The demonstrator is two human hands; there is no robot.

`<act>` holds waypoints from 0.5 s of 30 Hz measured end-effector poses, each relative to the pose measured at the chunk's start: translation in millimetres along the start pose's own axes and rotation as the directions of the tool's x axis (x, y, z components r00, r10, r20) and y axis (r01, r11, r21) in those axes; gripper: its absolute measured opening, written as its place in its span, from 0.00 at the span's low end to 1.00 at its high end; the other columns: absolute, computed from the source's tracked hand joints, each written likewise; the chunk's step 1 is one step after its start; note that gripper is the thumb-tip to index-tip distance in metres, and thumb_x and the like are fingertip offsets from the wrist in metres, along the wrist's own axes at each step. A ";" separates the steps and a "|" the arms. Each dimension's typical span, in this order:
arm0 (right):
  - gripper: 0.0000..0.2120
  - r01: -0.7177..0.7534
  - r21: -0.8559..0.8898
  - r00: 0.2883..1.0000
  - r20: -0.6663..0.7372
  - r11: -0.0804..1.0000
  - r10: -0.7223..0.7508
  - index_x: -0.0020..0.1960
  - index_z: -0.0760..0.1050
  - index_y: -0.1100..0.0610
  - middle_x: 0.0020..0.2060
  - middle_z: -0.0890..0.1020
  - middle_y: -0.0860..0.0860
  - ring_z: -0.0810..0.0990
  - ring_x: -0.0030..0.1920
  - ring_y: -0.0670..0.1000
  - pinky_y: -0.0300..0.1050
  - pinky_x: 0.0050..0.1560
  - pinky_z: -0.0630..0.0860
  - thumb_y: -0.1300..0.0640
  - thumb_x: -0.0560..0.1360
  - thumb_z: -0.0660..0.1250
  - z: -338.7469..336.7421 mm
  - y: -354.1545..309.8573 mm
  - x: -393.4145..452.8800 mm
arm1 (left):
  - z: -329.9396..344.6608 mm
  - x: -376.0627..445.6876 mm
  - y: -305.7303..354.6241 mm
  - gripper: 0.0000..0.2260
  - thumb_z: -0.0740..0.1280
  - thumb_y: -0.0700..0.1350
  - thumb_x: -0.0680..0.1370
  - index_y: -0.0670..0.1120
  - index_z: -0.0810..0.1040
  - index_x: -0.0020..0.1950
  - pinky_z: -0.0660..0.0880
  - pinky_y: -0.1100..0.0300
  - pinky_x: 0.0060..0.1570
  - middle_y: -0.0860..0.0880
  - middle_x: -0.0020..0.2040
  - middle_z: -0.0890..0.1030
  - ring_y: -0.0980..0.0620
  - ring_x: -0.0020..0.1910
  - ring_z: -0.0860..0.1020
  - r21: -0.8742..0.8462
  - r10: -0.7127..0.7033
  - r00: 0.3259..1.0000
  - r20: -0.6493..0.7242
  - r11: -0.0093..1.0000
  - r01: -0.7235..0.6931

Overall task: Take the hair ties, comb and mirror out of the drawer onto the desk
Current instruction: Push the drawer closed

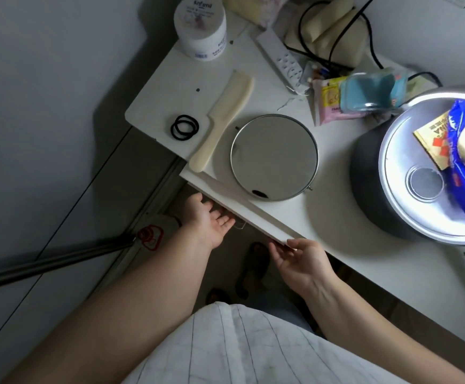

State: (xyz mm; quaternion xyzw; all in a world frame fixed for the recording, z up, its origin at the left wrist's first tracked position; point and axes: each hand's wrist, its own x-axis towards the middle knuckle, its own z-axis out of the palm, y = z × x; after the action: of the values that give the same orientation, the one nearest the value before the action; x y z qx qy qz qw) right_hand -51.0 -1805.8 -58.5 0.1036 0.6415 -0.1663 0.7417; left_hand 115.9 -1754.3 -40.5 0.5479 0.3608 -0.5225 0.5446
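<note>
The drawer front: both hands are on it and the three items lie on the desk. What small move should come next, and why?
Probably push the drawer front closed with the left hand and right hand. The hair ties, comb and mirror already lie on the desk, so little else seems left.

There are three black hair ties [184, 127] in a little pile on the desk [336, 234]. There is one comb [220, 120]. There is one round mirror [274, 157]. There is one white tub [201, 27], one remote [281, 60] and one big metal bowl [409, 173]. Two hands show, the left hand [209, 221] and the right hand [302, 263].
</note>
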 end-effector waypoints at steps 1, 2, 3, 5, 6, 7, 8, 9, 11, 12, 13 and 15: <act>0.10 -0.002 0.010 1.000 -0.008 1.000 0.002 0.41 0.68 0.62 0.40 0.73 0.57 0.75 0.41 0.55 0.52 0.58 0.75 0.72 0.75 0.52 0.8 -0.9 0.2 | 1.4 0.0 0.6 0.26 0.49 0.53 0.80 0.42 0.58 0.76 0.55 0.46 0.74 0.38 0.77 0.60 0.41 0.77 0.57 -0.002 -0.003 1.000 -0.005 1.000 0.003; 0.10 -0.005 0.022 1.000 -0.011 1.000 0.005 0.41 0.68 0.62 0.40 0.73 0.58 0.75 0.41 0.55 0.52 0.58 0.74 0.72 0.75 0.52 1.7 -1.7 -0.1 | 2.9 -0.5 1.0 0.26 0.49 0.52 0.80 0.42 0.58 0.76 0.55 0.46 0.74 0.38 0.77 0.59 0.41 0.77 0.57 -0.006 -0.006 1.000 -0.006 1.000 0.006; 0.09 -0.008 0.033 1.000 -0.013 0.999 0.009 0.42 0.68 0.62 0.41 0.73 0.58 0.75 0.42 0.56 0.52 0.58 0.74 0.72 0.75 0.52 1.9 -2.5 0.2 | 4.1 -1.1 1.4 0.26 0.49 0.52 0.80 0.42 0.57 0.76 0.54 0.46 0.75 0.38 0.77 0.59 0.41 0.77 0.57 -0.014 -0.008 1.000 -0.005 1.000 0.008; 0.08 -0.019 0.055 1.000 -0.012 0.998 0.019 0.43 0.68 0.63 0.43 0.73 0.59 0.76 0.44 0.57 0.51 0.58 0.74 0.72 0.74 0.52 3.2 -4.0 1.1 | 6.3 -1.6 3.5 0.27 0.50 0.52 0.80 0.42 0.55 0.77 0.54 0.45 0.74 0.38 0.77 0.59 0.40 0.77 0.57 -0.031 -0.014 1.000 -0.002 0.999 0.014; 0.08 -0.022 0.063 1.000 -0.012 0.998 0.023 0.44 0.68 0.63 0.44 0.73 0.59 0.76 0.44 0.57 0.51 0.58 0.74 0.72 0.74 0.53 3.6 -4.2 1.4 | 6.9 -1.2 4.6 0.27 0.50 0.52 0.80 0.42 0.54 0.77 0.54 0.44 0.74 0.39 0.77 0.60 0.40 0.76 0.58 -0.034 -0.017 1.000 -0.001 0.999 0.017; 0.08 -0.023 0.067 1.000 -0.012 0.997 0.024 0.44 0.68 0.63 0.45 0.73 0.60 0.76 0.45 0.57 0.51 0.58 0.74 0.72 0.74 0.53 3.8 -4.4 1.9 | 7.2 -0.5 5.6 0.27 0.51 0.52 0.80 0.42 0.54 0.77 0.55 0.43 0.74 0.39 0.76 0.61 0.39 0.76 0.59 -0.035 -0.022 1.000 -0.001 0.999 0.022; 0.08 -0.023 0.068 1.000 -0.014 0.997 0.024 0.45 0.68 0.63 0.45 0.73 0.60 0.76 0.45 0.57 0.51 0.58 0.74 0.72 0.74 0.53 4.0 -4.5 2.0 | 7.2 0.0 6.4 0.27 0.51 0.52 0.80 0.42 0.54 0.77 0.55 0.43 0.74 0.38 0.76 0.62 0.39 0.76 0.60 -0.033 -0.026 1.000 0.001 0.999 0.026; 0.08 -0.023 0.066 1.000 -0.014 0.998 0.024 0.45 0.68 0.63 0.45 0.73 0.60 0.76 0.46 0.57 0.51 0.58 0.74 0.72 0.74 0.53 4.4 -4.5 1.8 | 7.2 0.4 7.0 0.27 0.51 0.52 0.80 0.42 0.54 0.77 0.55 0.43 0.74 0.39 0.76 0.62 0.39 0.76 0.60 -0.032 -0.030 1.000 0.004 0.999 0.030; 0.08 -0.025 0.061 0.999 -0.020 0.998 0.026 0.46 0.68 0.63 0.44 0.74 0.60 0.76 0.47 0.57 0.52 0.57 0.74 0.72 0.74 0.53 5.5 -4.6 1.5 | 7.3 0.2 7.9 0.27 0.50 0.52 0.80 0.42 0.54 0.77 0.55 0.43 0.74 0.39 0.76 0.61 0.39 0.76 0.60 -0.033 -0.035 0.999 0.010 0.999 0.035; 0.08 -0.024 0.053 0.999 -0.020 0.998 0.025 0.46 0.68 0.63 0.44 0.74 0.60 0.76 0.48 0.57 0.52 0.57 0.74 0.72 0.74 0.53 6.2 -4.6 0.6 | 7.8 0.2 8.1 0.27 0.50 0.52 0.80 0.42 0.53 0.77 0.55 0.43 0.74 0.39 0.76 0.61 0.39 0.76 0.60 -0.033 -0.034 0.999 0.009 0.999 0.034; 0.08 -0.023 0.045 0.999 -0.021 0.999 0.024 0.45 0.68 0.63 0.43 0.75 0.60 0.76 0.48 0.57 0.52 0.58 0.74 0.72 0.74 0.53 6.6 -4.7 0.2 | 7.8 0.3 8.3 0.28 0.51 0.52 0.80 0.42 0.53 0.77 0.55 0.44 0.74 0.39 0.76 0.61 0.39 0.76 0.60 -0.034 -0.036 0.999 0.010 0.999 0.036; 0.08 -0.026 0.027 0.999 -0.027 0.999 0.027 0.44 0.69 0.64 0.42 0.76 0.60 0.77 0.45 0.56 0.51 0.59 0.74 0.72 0.74 0.53 7.8 -4.6 -0.8 | 6.0 1.7 8.8 0.28 0.51 0.52 0.80 0.43 0.53 0.77 0.55 0.43 0.74 0.39 0.77 0.60 0.39 0.76 0.59 -0.041 -0.040 0.999 0.013 0.998 0.041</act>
State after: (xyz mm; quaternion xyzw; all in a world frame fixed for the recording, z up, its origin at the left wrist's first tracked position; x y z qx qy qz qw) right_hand -45.7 -1812.8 -56.2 0.1242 0.6480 -0.1636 0.7334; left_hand 123.7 -1761.7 -39.4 0.5258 0.3792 -0.5293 0.5473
